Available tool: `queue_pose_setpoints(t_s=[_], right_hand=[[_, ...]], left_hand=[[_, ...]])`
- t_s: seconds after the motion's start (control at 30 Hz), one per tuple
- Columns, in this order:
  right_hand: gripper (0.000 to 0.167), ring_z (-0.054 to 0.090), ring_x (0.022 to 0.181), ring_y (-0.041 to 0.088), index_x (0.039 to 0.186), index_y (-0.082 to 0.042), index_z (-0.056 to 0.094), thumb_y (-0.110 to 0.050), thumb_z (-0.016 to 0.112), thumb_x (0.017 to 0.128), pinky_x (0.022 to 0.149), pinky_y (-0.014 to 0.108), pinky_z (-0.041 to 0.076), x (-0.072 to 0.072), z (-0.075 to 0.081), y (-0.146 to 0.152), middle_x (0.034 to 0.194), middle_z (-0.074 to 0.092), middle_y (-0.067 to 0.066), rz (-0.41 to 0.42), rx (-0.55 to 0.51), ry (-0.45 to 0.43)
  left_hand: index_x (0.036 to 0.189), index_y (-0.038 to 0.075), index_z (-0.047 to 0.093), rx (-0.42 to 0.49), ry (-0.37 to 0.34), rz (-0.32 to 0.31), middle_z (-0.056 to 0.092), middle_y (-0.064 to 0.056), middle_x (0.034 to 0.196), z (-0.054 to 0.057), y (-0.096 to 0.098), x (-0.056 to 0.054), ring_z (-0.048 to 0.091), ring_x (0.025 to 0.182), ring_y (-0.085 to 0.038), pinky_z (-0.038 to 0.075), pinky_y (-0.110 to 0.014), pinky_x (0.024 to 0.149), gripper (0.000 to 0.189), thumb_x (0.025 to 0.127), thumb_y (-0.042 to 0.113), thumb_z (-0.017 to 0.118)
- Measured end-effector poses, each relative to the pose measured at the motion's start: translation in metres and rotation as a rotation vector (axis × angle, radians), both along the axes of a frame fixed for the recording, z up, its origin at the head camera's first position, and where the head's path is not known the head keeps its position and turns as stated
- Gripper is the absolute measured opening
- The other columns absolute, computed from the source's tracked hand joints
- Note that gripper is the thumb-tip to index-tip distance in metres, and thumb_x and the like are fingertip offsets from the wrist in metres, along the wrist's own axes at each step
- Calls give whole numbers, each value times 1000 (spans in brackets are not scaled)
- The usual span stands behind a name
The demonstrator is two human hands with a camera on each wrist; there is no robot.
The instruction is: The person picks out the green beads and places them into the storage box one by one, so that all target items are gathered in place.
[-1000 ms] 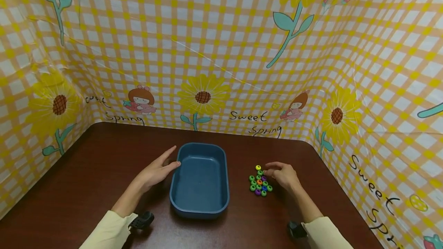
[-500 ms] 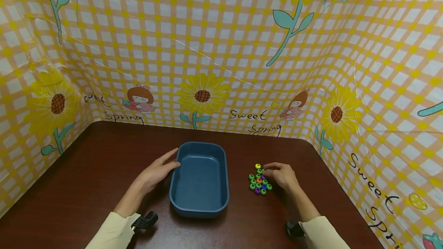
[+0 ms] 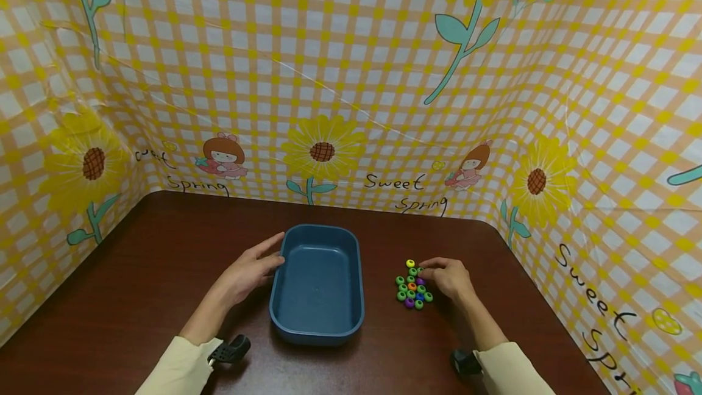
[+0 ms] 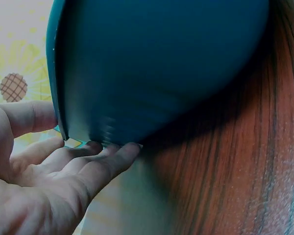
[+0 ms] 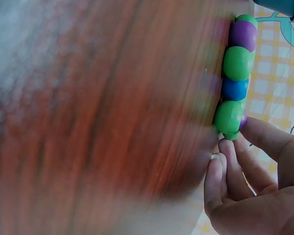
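Observation:
A deep blue rectangular bin (image 3: 316,288) stands upright on the table. My left hand (image 3: 248,273) lies along its left side, thumb tip at the rim. Fairly straight fingers (image 4: 108,169) touch the outer wall in the left wrist view. To the right of the bin lies a flat cluster of round beads with holes, mostly green, plus purple ones, an orange bead (image 3: 412,286), a blue bead (image 5: 234,89) and a yellow bead (image 3: 410,264). At the cluster's far right edge, my right hand (image 3: 451,277) pinches a green bead (image 5: 230,136) between thumb and fingertips, which partly hide it.
The dark wood-grain table (image 3: 164,249) reaches back to a checked cloth (image 3: 351,78) with sunflowers, hung behind and at both sides. Black straps (image 3: 230,349) sit at both wrists, below cream sleeves. Bare table separates the bin from the beads.
My left hand has moved slightly right, its fingers coming against the bin's side. The right fingertips have closed in on the green bead. Bin and beads stay in place.

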State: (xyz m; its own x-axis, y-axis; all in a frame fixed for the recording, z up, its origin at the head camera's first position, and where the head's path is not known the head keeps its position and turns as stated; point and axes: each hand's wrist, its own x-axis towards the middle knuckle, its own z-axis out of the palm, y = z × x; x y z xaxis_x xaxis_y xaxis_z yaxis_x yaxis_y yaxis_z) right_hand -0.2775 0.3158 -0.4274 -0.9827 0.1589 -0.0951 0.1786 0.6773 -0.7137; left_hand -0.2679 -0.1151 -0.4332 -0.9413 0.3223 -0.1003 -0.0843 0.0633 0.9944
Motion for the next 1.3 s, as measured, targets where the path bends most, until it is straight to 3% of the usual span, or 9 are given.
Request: queue_pose_setpoints(t_s=[0.3,0.6,0.7,0.83,0.93,1.13,1.3], right_hand=[[25,60,84,20,107,-10,79,-28,75,90,69,31,46,-1,1,-2,95,71,6,-61,0,31],[24,65,91,25,106,-7,78,-26,73,92,69,29,50,2,15,-26,99,76,10,-48,-39,159],[23,65,82,31,107,-8,78,-26,73,93,61,29,50,3,20,-39,97,77,12,-36,-81,177],[21,66,83,33,106,-12,78,-27,74,93,59,29,48,5,21,-57,99,77,10,-13,-112,195],[20,66,91,31,106,-12,78,-27,75,93,64,29,48,8,22,-72,98,77,9,10,-143,221],[18,69,90,18,104,-15,79,-25,77,90,74,29,52,15,24,-100,92,77,3,24,-190,253],[17,69,84,16,103,-12,80,-21,79,88,75,30,55,19,27,-120,89,77,3,44,-274,283]], left_hand=[[162,20,27,27,-6,13,34,-25,161,1,1,1,41,144,-43,43,-60,110,64,104,11,52],[160,22,33,13,2,28,39,-24,158,-1,0,0,45,142,-42,46,-60,106,60,104,13,54],[160,22,34,16,1,29,40,-25,157,0,0,0,47,140,-42,48,-59,104,60,105,13,53],[160,22,34,22,-2,24,40,-25,157,0,-1,1,47,140,-42,49,-59,103,59,105,13,53],[160,21,34,28,-3,24,41,-25,157,-1,-2,1,47,140,-43,49,-59,103,59,105,12,53],[160,22,34,30,2,15,39,-25,158,-2,-3,2,48,139,-43,49,-60,102,59,105,13,53],[160,23,34,21,4,18,38,-25,159,-3,-2,2,47,140,-43,48,-60,103,59,105,13,53]])
